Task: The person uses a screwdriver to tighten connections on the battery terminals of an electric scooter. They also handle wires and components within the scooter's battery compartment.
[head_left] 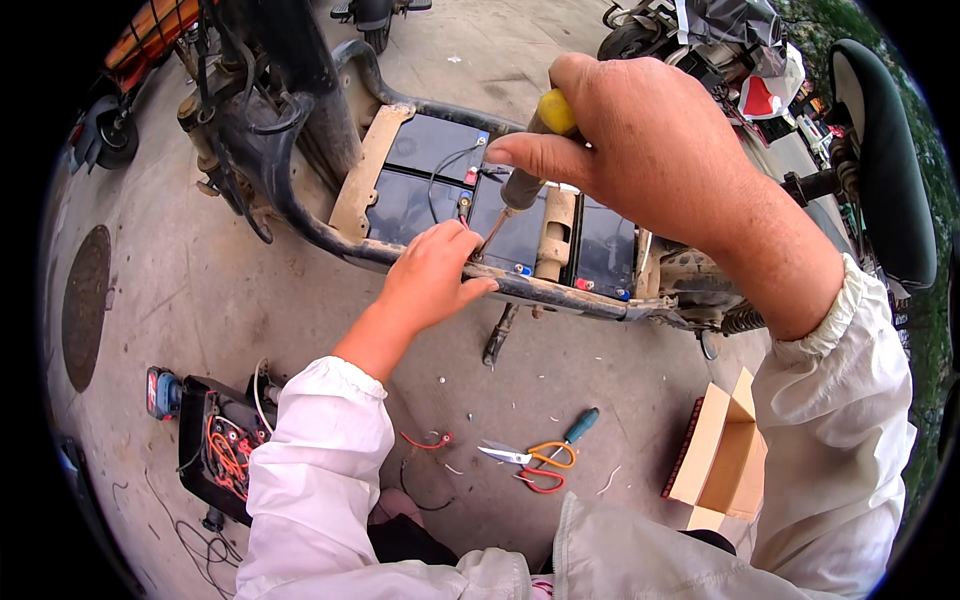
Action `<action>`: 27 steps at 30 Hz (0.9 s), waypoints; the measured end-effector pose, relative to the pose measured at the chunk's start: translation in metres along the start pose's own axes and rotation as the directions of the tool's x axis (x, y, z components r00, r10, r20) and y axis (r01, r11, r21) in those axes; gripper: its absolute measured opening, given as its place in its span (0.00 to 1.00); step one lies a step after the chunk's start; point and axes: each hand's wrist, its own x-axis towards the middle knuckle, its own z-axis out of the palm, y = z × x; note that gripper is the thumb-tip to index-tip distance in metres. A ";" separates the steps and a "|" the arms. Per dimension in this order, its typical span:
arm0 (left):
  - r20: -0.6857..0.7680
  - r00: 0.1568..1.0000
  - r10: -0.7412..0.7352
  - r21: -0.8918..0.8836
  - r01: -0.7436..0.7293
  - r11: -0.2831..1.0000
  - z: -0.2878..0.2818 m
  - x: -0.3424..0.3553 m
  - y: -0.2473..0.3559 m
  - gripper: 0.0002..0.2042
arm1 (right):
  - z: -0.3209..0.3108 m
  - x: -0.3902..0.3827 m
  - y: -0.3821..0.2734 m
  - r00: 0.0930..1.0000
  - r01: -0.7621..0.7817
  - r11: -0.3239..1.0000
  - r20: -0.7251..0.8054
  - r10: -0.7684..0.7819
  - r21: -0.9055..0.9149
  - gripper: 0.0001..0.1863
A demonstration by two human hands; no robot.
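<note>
Screwdriver (pixel 522 190), slanting between the two hands: its long axis is running from a yellow butt at upper right down leftward to a tip at the near edge of a black battery (pixel 522 238). At far left, an open black case (pixel 189 432) with tangled wires is lying on the floor (pixel 180 300), well apart from the work. Next, the left hand (pixel 430 272) is reaching over the frame rail (pixel 572 298), its fingertips bending in just beside the screwdriver's tip; whether they are pinching anything is being hidden by the fingers themselves. The left hand is thus being the nearer one to the tip, and the alignment of tip with terminal, partly concealed, is apparently governing the coming move. Below centre, scissors (pixel 530 459) are resting on the floor, clear of both forearms. To their right and above, the right hand (pixel 650 150) is gripping the handle from above, thumb pressing along its side. Edges are crowding the tip: the rail is passing close on the near side, and a tan bracket (pixel 553 240) is standing to the right. Open room is lying chiefly above the batteries. At right, a cardboard box (pixel 703 440) is sitting well below the rail.
</note>
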 end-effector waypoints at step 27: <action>-0.011 0.991 0.137 0.043 -0.136 0.990 -0.004 -0.005 -0.009 0.25 | 0.010 -0.006 0.011 0.976 0.194 0.960 -0.143 -0.167 0.201 0.22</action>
